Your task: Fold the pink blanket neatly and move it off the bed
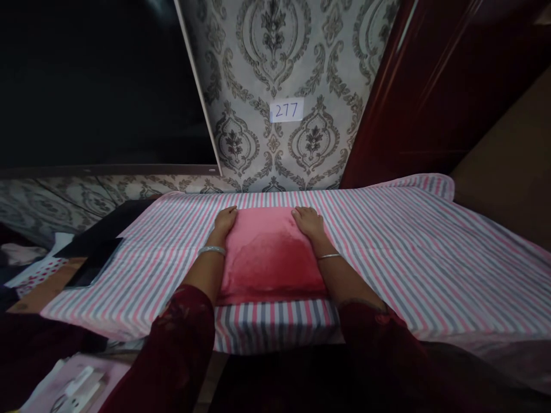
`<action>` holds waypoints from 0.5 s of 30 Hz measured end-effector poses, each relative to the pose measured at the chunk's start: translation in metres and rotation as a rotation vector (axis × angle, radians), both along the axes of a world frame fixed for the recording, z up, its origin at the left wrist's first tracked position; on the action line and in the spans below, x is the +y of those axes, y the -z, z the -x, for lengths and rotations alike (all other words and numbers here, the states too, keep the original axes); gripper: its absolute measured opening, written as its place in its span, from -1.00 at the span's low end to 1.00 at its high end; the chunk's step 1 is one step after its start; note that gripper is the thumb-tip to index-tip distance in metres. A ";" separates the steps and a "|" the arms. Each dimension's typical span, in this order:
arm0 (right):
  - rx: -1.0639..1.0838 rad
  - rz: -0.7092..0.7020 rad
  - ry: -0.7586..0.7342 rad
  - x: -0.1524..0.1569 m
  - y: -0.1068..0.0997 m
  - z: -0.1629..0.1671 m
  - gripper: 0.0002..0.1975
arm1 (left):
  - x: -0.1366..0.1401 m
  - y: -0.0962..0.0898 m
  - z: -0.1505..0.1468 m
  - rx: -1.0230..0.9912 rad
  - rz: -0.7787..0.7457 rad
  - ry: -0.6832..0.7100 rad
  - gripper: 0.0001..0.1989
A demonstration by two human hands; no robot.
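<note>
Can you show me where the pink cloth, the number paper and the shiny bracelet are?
Pink cloth (269, 258), head view, middle of its top.
Number paper (286, 110), head view, centre of the label.
Bracelet (212, 250), head view, band on the left wrist.

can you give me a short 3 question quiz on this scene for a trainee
1. True or false: both hands rest on the far corners of the pink cloth.
2. What covers the table under that cloth? A) a plain white sheet B) a striped cover C) bare wood
3. What number is on the paper label on the wall?

Key
1. True: the left hand and right hand lie flat on its far corners.
2. B: the striped cover has pink, grey and white stripes.
3. The label reads 277.
</note>
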State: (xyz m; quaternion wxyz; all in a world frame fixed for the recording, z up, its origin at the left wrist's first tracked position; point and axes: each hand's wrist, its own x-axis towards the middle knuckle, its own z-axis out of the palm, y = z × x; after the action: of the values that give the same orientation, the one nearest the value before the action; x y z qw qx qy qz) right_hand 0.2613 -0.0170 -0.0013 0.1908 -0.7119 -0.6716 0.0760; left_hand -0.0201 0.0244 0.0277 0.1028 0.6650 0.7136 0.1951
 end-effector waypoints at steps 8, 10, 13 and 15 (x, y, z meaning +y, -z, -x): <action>-0.050 -0.023 -0.066 -0.015 -0.021 0.003 -0.46 | -0.103 -0.013 -0.039 0.068 -0.133 0.448 -0.53; -0.095 -0.064 -0.257 -0.027 -0.024 0.008 -0.48 | -0.146 0.004 -0.048 0.100 -0.214 0.779 -0.55; -0.127 -0.063 -0.664 -0.048 -0.020 0.020 -0.49 | -0.189 0.037 -0.054 0.203 -0.302 0.987 -0.53; -0.148 -0.031 -0.846 -0.052 -0.015 0.027 -0.49 | -0.200 0.054 -0.055 0.279 -0.348 0.969 -0.47</action>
State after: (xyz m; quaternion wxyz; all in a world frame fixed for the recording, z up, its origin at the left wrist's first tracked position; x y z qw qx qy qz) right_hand 0.2343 -0.0692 0.0135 0.1048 -0.3742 -0.9174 0.0860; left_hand 0.0352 -0.1754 -0.0268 -0.0267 0.9452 0.2886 0.1503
